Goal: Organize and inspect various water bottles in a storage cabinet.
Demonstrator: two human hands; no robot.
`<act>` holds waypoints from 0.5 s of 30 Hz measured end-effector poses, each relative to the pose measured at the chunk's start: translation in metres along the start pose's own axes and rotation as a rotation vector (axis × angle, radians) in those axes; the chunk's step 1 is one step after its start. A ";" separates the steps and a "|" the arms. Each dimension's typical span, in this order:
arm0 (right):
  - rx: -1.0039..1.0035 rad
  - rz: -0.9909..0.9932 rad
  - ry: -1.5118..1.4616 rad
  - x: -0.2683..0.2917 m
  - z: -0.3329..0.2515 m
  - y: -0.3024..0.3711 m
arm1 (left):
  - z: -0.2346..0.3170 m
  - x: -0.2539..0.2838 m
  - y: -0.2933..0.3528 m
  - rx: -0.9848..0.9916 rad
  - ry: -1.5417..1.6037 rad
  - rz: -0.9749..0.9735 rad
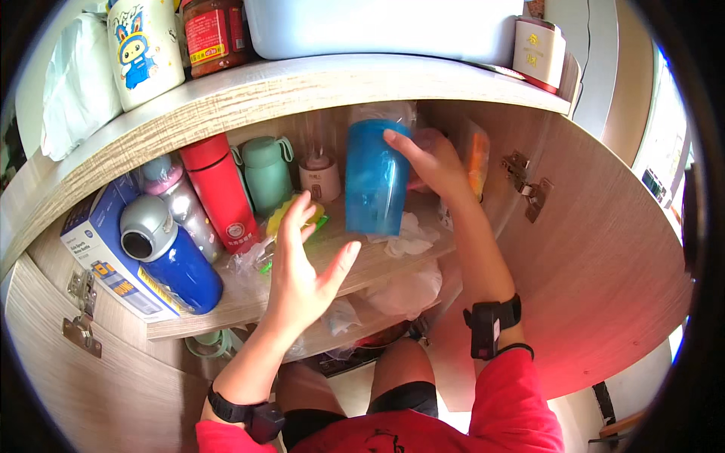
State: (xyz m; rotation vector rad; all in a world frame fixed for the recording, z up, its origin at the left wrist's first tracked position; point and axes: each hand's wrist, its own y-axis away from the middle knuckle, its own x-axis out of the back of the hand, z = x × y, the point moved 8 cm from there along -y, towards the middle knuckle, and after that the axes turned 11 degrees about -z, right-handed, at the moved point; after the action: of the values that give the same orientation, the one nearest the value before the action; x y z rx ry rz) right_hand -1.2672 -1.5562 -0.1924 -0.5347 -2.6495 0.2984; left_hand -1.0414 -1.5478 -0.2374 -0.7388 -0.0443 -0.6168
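My right hand (pixel 436 164) grips a translucent blue plastic cup (pixel 375 181) near its top, with the thumb on the front and the other fingers hidden behind. The cup stands tall within the open cabinet, in front of crumpled white tissue or plastic (pixel 411 235); whether its base touches the shelf I cannot tell. My left hand (pixel 302 279) is raised before the shelf, fingers apart and holding nothing. Just behind its fingertips lies a yellow and green item (pixel 291 214) in clear wrapping. A small blender with a pale base (pixel 320 180) stands between the hands, farther back.
On the shelf's left stand a red flask (pixel 220 195), a green bottle (pixel 267 175), a blue bottle with a grey lid (pixel 177 260) and a white-blue box (pixel 106 253). Hinged doors (pixel 604 264) flank the cabinet. Above, the countertop (pixel 317 84) holds a light blue bin (pixel 377 30).
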 end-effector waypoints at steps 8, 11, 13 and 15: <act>0.303 -0.443 -0.516 -0.048 0.009 0.070 | -0.002 -0.039 0.050 0.263 0.486 -0.457; 0.333 -0.477 -0.475 -0.073 -0.004 0.060 | -0.016 -0.034 0.076 0.285 0.439 -0.425; 0.302 -0.400 -0.511 -0.069 0.003 0.045 | -0.036 -0.033 0.094 0.463 0.689 -0.439; 0.039 -0.231 -0.714 -0.050 0.026 0.035 | -0.044 -0.033 0.130 0.575 0.888 -0.401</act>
State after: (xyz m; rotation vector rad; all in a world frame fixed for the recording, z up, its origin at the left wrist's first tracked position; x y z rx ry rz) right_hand -1.2251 -1.5480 -0.2431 -0.1014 -3.3384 0.5505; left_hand -1.0058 -1.4849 -0.3584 0.1511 0.4437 -1.2078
